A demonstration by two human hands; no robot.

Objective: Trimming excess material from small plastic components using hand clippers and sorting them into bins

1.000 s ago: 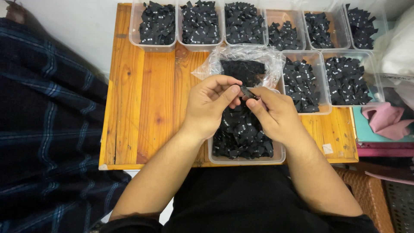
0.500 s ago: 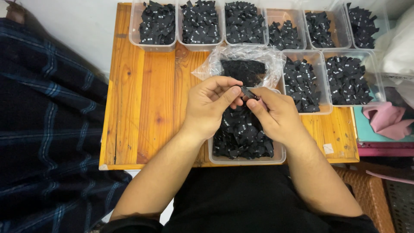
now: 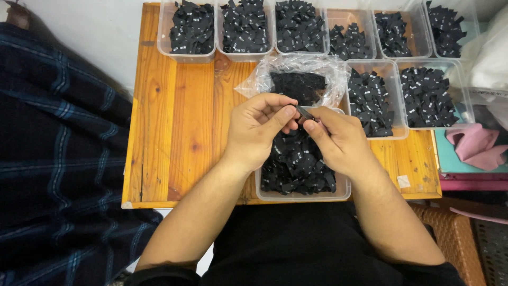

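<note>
My left hand (image 3: pixel 256 130) and my right hand (image 3: pixel 338 140) meet above a clear plastic tub (image 3: pixel 301 195) full of small black fabric labels (image 3: pixel 296 164). Together the fingertips of both hands pinch one small black label (image 3: pixel 305 113) between them. The tub stands at the near edge of a small wooden table (image 3: pixel 180 116). Just behind my hands lies a clear plastic bag (image 3: pixel 296 79) holding more black labels.
Several clear tubs of black labels line the table's far edge (image 3: pixel 193 29) and right side (image 3: pixel 426 95). A dark plaid cloth (image 3: pixel 58 159) lies to the left. Pink fabric (image 3: pixel 473 145) rests on a teal surface at right. A wicker seat (image 3: pixel 450 238) shows at lower right.
My hands have stayed in nearly the same place over the tub. The fingers have shifted slightly on the small black label.
</note>
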